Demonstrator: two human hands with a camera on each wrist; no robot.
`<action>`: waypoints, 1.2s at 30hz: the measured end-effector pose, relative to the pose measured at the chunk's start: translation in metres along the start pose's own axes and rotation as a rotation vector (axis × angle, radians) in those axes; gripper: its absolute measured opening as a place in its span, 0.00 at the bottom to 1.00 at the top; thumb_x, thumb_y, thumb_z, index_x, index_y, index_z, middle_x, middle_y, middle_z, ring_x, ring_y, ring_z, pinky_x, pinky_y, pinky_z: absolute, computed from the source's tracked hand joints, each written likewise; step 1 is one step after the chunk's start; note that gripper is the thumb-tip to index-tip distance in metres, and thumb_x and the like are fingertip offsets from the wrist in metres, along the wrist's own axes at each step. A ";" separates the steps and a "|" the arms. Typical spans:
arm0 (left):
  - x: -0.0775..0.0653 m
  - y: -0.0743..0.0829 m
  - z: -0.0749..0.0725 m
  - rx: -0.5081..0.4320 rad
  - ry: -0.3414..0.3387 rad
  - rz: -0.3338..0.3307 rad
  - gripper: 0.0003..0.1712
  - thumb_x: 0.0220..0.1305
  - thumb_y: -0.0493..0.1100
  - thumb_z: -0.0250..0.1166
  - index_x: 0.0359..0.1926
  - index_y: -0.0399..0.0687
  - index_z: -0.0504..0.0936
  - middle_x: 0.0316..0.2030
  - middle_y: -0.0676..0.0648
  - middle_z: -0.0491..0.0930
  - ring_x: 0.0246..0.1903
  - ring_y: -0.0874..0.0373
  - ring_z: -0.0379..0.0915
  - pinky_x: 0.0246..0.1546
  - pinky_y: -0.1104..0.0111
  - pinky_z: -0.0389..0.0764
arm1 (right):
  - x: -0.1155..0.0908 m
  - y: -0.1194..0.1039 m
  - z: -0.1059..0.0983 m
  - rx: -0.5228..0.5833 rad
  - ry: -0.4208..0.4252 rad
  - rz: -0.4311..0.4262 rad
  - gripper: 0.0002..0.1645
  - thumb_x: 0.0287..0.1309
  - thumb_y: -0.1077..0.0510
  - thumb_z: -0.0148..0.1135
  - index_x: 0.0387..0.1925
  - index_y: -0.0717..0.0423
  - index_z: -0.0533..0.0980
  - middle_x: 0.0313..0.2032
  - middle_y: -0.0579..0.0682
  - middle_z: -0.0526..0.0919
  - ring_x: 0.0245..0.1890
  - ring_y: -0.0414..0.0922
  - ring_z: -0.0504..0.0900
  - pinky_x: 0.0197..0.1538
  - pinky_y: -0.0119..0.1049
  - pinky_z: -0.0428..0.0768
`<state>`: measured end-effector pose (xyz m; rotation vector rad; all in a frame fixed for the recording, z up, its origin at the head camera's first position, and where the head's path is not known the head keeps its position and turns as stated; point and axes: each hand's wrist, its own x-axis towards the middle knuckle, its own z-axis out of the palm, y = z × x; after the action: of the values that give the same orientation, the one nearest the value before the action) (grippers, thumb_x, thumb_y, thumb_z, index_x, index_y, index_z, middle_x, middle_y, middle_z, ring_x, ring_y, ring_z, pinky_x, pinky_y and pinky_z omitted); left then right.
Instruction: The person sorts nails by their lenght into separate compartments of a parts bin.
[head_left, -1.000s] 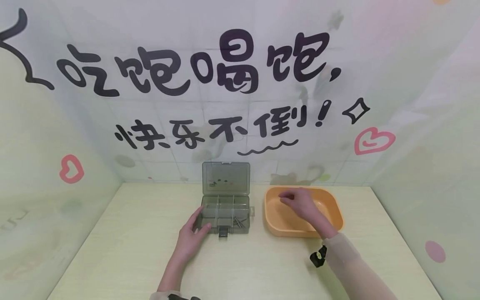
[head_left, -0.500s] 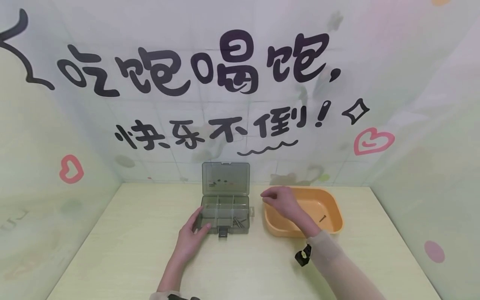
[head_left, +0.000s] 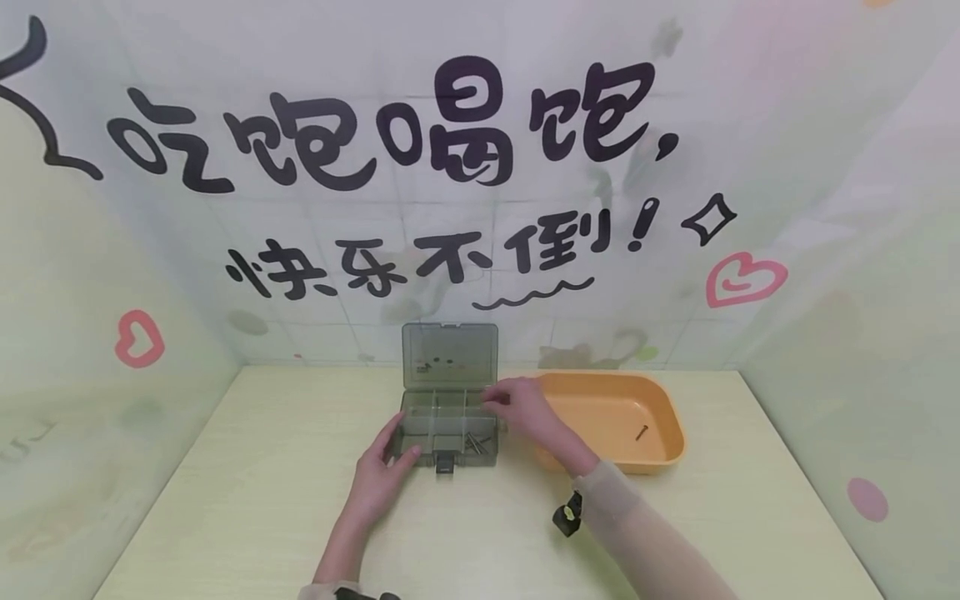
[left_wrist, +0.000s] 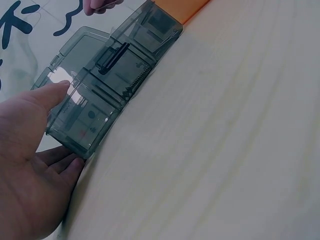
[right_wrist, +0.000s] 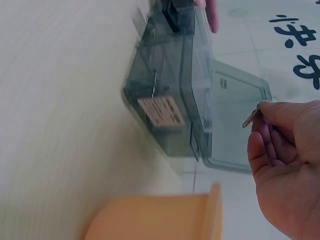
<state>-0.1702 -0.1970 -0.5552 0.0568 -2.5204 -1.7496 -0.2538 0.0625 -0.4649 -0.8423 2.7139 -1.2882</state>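
Note:
A clear grey compartment box (head_left: 417, 444) stands on the table with its lid raised at the back. My left hand (head_left: 377, 477) grips its left front corner, thumb on the front edge and fingers along the side. My right hand (head_left: 527, 410) is over the box's back right compartment, pinching a small screw (right_wrist: 250, 118) between thumb and fingertip; the right wrist view shows it clear of the walls. Several screws (head_left: 474, 444) lie in the front right compartment. One more screw (head_left: 642, 433) lies in the orange tray (head_left: 592, 392) to the right.
Behind the box rises a wall (head_left: 465, 200) with black lettering. The pale wooden table (head_left: 465, 533) stretches in front of both containers. The box's front latch (head_left: 445, 463) hangs down, and a paper label (right_wrist: 161, 111) is on its right side.
My right hand has moved left from over the orange tray to the box, carrying the screw. The screw left in the tray has come into sight. My left hand stays on the box.

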 end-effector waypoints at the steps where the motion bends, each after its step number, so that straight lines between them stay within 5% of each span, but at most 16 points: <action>1: 0.000 0.000 0.000 0.000 0.001 0.001 0.40 0.73 0.48 0.66 0.79 0.50 0.59 0.77 0.33 0.53 0.75 0.34 0.50 0.75 0.51 0.59 | 0.001 -0.002 0.003 -0.006 -0.005 -0.007 0.06 0.63 0.69 0.67 0.41 0.66 0.86 0.40 0.57 0.89 0.38 0.49 0.86 0.42 0.34 0.88; 20: 0.000 0.001 0.000 0.011 0.006 -0.017 0.40 0.73 0.50 0.66 0.79 0.53 0.60 0.77 0.33 0.53 0.75 0.35 0.51 0.75 0.50 0.60 | 0.012 -0.022 0.048 0.006 -0.082 0.006 0.07 0.65 0.64 0.68 0.43 0.60 0.87 0.40 0.51 0.89 0.39 0.42 0.85 0.45 0.29 0.85; 36: 0.000 0.001 0.000 0.001 0.007 -0.009 0.40 0.73 0.48 0.66 0.79 0.53 0.59 0.77 0.34 0.53 0.75 0.36 0.51 0.75 0.51 0.59 | 0.005 -0.012 0.040 0.019 -0.044 0.005 0.09 0.64 0.64 0.69 0.44 0.62 0.86 0.39 0.51 0.89 0.37 0.43 0.85 0.42 0.30 0.85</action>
<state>-0.1700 -0.1970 -0.5545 0.0737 -2.5199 -1.7481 -0.2430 0.0253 -0.4811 -0.8507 2.6644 -1.2759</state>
